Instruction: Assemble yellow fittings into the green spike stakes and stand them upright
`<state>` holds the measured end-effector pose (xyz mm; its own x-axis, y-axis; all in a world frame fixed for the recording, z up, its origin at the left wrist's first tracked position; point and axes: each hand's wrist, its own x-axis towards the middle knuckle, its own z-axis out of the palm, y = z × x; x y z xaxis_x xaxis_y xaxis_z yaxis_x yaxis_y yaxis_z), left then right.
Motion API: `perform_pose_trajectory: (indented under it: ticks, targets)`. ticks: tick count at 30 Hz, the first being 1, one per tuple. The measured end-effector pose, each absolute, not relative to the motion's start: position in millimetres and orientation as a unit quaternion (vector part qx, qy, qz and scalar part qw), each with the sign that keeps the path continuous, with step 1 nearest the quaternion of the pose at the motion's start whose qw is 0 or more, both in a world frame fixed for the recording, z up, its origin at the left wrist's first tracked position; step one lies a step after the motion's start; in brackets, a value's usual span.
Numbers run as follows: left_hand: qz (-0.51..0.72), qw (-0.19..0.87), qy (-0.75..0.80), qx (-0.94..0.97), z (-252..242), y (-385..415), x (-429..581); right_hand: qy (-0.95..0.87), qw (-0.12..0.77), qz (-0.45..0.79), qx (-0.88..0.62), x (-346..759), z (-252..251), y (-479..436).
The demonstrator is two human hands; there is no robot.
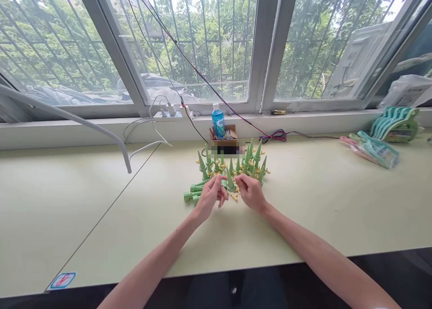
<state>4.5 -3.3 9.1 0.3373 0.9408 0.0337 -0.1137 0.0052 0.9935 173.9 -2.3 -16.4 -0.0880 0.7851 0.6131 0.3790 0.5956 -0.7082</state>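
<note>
Left hand (211,195) fingers pinched at the base of an upright green cone (230,180); right hand (250,193) fingers curled just beside it, grip too small to tell; cone stands on the tabletop (320,201) at the near edge of the cone pile (248,159); water bottle (218,122) behind.

A blurred patch covers the front of the cardboard box (232,130). Whether the left hand (209,196) and right hand (251,193) grip anything stays hidden. The yellow pieces (234,196) are too small to identify.
</note>
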Motion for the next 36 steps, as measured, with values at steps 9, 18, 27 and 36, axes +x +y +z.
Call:
perform_pose_trajectory:
  ticks: [9, 18, 27, 36]
  targets:
    - [0.425, 0.673, 0.347, 0.495, 12.4, -6.0, 5.5, -0.720, 0.524, 0.196, -0.410, 173.0, -19.6, -3.3]
    - [0.437, 0.665, 0.346, 0.496, 6.6, -3.8, 3.9, -0.727, 0.512, 0.200, -0.413, 170.9, -21.5, -3.7]
    - [0.441, 0.640, 0.345, 0.526, 5.3, -3.1, 3.5, -0.732, 0.510, 0.211, -0.399, 171.2, -19.3, -3.4]
    - [0.437, 0.555, 0.350, 0.615, 8.8, -7.5, 4.8, -0.721, 0.511, 0.237, -0.404, 171.7, -20.4, -2.5]
